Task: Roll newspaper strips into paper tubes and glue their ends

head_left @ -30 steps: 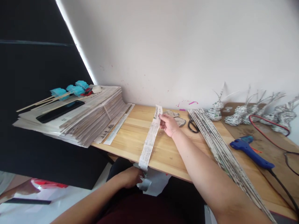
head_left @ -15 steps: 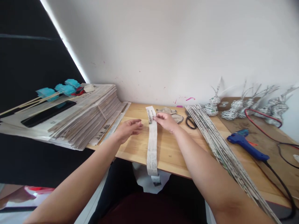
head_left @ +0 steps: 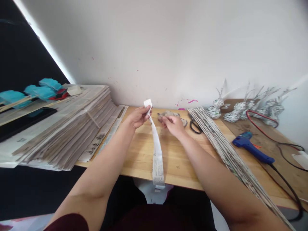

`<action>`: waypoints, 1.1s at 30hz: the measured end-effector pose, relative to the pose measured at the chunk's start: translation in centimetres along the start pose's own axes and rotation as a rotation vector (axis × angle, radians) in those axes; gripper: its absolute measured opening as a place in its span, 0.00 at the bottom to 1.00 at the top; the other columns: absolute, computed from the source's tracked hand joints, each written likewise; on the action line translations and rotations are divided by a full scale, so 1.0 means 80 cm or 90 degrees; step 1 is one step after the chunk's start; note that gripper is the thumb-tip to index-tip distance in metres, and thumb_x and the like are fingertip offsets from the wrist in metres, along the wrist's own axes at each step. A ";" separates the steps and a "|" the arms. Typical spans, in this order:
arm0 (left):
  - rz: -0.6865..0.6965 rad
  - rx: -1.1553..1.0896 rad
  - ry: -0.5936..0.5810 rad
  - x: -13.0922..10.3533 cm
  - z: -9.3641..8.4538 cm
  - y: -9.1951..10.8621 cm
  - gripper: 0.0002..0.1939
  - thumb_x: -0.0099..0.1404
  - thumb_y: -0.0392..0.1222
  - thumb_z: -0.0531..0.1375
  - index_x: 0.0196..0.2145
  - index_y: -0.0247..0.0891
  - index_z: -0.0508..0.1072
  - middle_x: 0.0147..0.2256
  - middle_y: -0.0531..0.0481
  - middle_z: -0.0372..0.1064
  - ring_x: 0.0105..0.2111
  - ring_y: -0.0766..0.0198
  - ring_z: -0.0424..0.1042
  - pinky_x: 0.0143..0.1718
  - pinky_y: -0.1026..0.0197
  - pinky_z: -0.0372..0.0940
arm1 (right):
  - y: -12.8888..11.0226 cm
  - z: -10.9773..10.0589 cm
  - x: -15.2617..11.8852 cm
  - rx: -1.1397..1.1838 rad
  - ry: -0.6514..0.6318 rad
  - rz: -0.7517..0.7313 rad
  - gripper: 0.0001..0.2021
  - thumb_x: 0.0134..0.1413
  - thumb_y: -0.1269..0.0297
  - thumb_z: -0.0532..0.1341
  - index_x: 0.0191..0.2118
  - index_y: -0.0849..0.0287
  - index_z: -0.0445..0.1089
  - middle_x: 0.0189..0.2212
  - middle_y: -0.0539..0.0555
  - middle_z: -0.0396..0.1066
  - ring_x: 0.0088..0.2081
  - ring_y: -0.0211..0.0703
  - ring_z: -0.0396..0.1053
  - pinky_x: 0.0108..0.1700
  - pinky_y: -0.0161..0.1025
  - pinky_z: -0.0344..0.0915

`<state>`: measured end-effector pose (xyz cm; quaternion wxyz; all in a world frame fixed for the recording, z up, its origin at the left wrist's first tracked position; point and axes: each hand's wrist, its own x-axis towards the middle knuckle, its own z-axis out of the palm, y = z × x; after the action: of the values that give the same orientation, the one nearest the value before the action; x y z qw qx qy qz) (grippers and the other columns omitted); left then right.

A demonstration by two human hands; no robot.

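A long newspaper strip (head_left: 157, 154) runs from my left hand (head_left: 141, 116) down across the wooden table and over its front edge. My left hand is closed on it near the upper end, between thumb and fingers. The strip is bunched there, and its pale end stands up above the thumb. To the right of it, apart from the strip, my right hand (head_left: 173, 125) is closed in a pinch. Whatever lies between its fingertips is too small or hidden to name. Just behind that hand is a crumpled greyish cloth (head_left: 184, 122), partly covered.
A tall stack of newspaper (head_left: 93, 118) stands at left, with a black phone (head_left: 31, 120) and blue pieces on sticks (head_left: 39, 91) on top. Rightward lie scissors (head_left: 195, 127), a bundle of rolled paper sticks (head_left: 223, 147), a blue glue gun (head_left: 255, 150) and several woven paper figures (head_left: 214, 108).
My left hand has moved over and taken hold of the strip's upper end, which is now bunched and raised. My right hand has let go of the strip. The view has shifted slightly.
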<state>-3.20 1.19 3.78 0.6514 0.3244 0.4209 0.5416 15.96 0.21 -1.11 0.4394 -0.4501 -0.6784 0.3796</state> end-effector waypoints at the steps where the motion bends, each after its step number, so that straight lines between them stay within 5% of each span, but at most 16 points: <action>1: -0.013 -0.021 -0.014 0.003 -0.006 0.005 0.04 0.60 0.35 0.64 0.31 0.31 0.73 0.21 0.53 0.66 0.16 0.77 0.63 0.13 0.77 0.56 | 0.000 -0.004 0.001 -0.056 0.010 -0.004 0.15 0.59 0.55 0.56 0.33 0.58 0.76 0.25 0.52 0.74 0.25 0.40 0.70 0.30 0.37 0.64; 6: -0.029 -0.095 -0.058 0.013 -0.037 -0.002 0.05 0.63 0.36 0.61 0.31 0.31 0.73 0.20 0.54 0.64 0.13 0.79 0.60 0.10 0.79 0.51 | -0.001 -0.014 -0.001 -0.330 -0.135 -0.030 0.03 0.49 0.64 0.65 0.30 0.55 0.77 0.28 0.51 0.76 0.30 0.41 0.71 0.33 0.37 0.61; 13: -0.062 -0.050 -0.102 0.020 -0.036 -0.029 0.05 0.64 0.36 0.60 0.34 0.31 0.74 0.24 0.50 0.70 0.17 0.74 0.68 0.14 0.76 0.61 | -0.010 -0.010 -0.008 -0.358 -0.213 0.000 0.05 0.45 0.66 0.68 0.33 0.55 0.76 0.29 0.50 0.77 0.32 0.40 0.72 0.34 0.35 0.62; 18: -0.075 0.044 -0.168 0.015 -0.022 -0.042 0.06 0.61 0.37 0.63 0.32 0.29 0.75 0.26 0.47 0.73 0.22 0.71 0.71 0.20 0.74 0.66 | -0.005 -0.008 -0.004 -0.401 -0.078 -0.048 0.04 0.51 0.67 0.63 0.29 0.57 0.75 0.26 0.51 0.75 0.29 0.41 0.70 0.34 0.38 0.62; 21: -0.075 0.078 -0.206 0.009 -0.010 -0.054 0.10 0.56 0.39 0.67 0.34 0.29 0.77 0.28 0.46 0.74 0.27 0.70 0.73 0.24 0.73 0.68 | 0.005 -0.010 0.002 -0.262 0.037 -0.017 0.09 0.56 0.62 0.59 0.33 0.56 0.76 0.28 0.52 0.76 0.29 0.42 0.70 0.35 0.40 0.65; 27: -0.055 0.090 -0.184 -0.001 0.006 -0.066 0.16 0.49 0.43 0.72 0.34 0.31 0.78 0.33 0.44 0.74 0.32 0.66 0.73 0.32 0.66 0.72 | 0.008 -0.003 0.005 0.162 0.007 0.076 0.19 0.53 0.48 0.61 0.39 0.59 0.76 0.32 0.55 0.76 0.34 0.46 0.73 0.39 0.43 0.70; 33: -0.044 0.118 -0.153 -0.002 0.010 -0.065 0.15 0.48 0.43 0.72 0.32 0.31 0.79 0.30 0.47 0.72 0.28 0.68 0.70 0.28 0.65 0.72 | 0.011 -0.005 0.005 0.043 0.069 0.043 0.19 0.54 0.47 0.59 0.36 0.58 0.76 0.31 0.55 0.76 0.34 0.47 0.73 0.38 0.42 0.70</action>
<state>-0.25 0.01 -0.46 0.6826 0.4308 0.3991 0.4349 16.54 0.87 -1.70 0.4775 -0.4776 -0.6247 0.3919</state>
